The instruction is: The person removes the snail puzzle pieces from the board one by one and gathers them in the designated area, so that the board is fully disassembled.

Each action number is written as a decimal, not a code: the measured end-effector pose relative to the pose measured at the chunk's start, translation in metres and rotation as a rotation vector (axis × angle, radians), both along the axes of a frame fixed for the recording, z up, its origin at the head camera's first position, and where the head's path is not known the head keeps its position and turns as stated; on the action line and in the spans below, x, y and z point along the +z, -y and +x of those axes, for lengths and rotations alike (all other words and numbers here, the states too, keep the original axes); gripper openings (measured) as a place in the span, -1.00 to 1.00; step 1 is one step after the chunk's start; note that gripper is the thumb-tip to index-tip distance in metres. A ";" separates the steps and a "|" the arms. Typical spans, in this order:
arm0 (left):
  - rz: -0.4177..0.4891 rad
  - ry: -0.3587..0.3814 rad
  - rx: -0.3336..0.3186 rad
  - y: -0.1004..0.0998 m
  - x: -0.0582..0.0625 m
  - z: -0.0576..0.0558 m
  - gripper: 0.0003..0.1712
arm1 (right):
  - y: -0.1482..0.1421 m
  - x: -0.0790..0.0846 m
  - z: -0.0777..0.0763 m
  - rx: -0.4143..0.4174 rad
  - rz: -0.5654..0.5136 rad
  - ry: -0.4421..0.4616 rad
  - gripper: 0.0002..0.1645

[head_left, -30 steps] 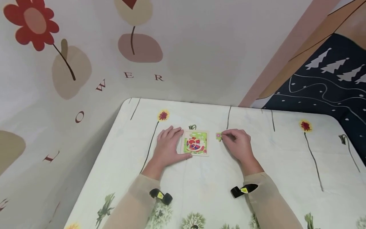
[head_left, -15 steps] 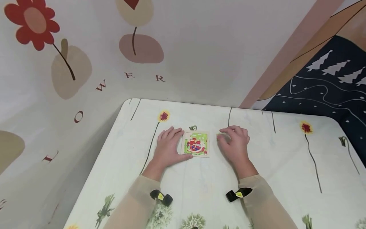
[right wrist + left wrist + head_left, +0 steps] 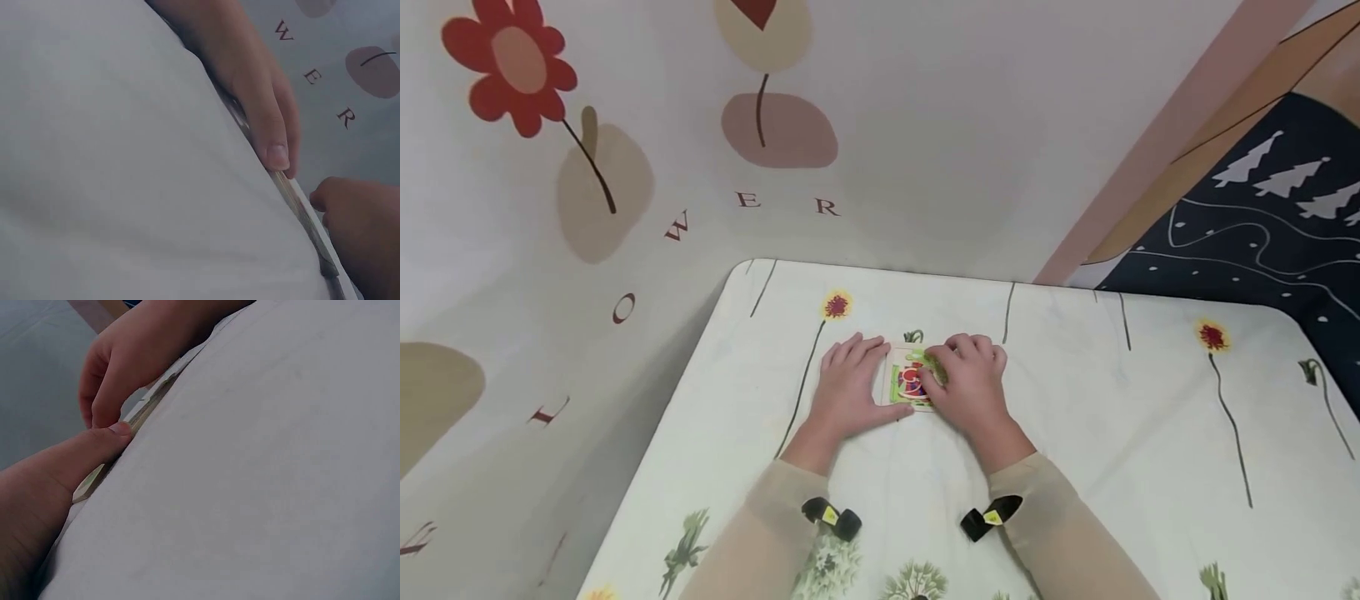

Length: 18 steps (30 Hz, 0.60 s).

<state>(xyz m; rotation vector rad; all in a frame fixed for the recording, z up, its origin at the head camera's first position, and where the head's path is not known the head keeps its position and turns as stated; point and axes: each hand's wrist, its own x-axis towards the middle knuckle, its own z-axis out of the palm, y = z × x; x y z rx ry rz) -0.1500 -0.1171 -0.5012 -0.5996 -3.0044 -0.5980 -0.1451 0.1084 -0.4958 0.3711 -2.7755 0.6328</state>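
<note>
A small square wooden jigsaw board (image 3: 897, 354), with a red and purple snail picture on green, lies flat on the table. My left hand (image 3: 847, 392) holds it from the left, thumb along the near edge and index finger at the far left corner. In the left wrist view the thumb tip presses the thin board edge (image 3: 150, 407). My right hand (image 3: 973, 387) is over the board's right half, bent thumb and index finger down at the picture, pinching a small green puzzle piece that these fingers mostly hide. The right wrist view shows both hands close together at the board.
The table is covered by a white cloth (image 3: 1097, 417) printed with flowers and stems. Behind it rises a pale wall (image 3: 925, 192) with flower shapes and letters. A dark panel (image 3: 1247, 242) with white trees stands at the right. Black cameras sit on both wrists.
My right hand has moved left from beside the board to over its right half, bringing the green and pink puzzle piece. The left hand keeps its hold on the board.
</note>
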 end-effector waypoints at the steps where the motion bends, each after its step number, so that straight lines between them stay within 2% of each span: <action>1: 0.000 -0.002 -0.002 0.000 0.000 0.000 0.23 | 0.003 -0.001 0.000 -0.002 0.006 0.007 -0.65; 10: -0.010 -0.009 -0.004 0.002 0.000 -0.002 0.22 | 0.019 0.000 -0.003 -0.088 0.012 0.090 -0.64; 18: 0.002 -0.009 -0.017 0.001 -0.004 -0.002 0.23 | 0.025 0.005 0.000 -0.151 0.042 0.079 -0.68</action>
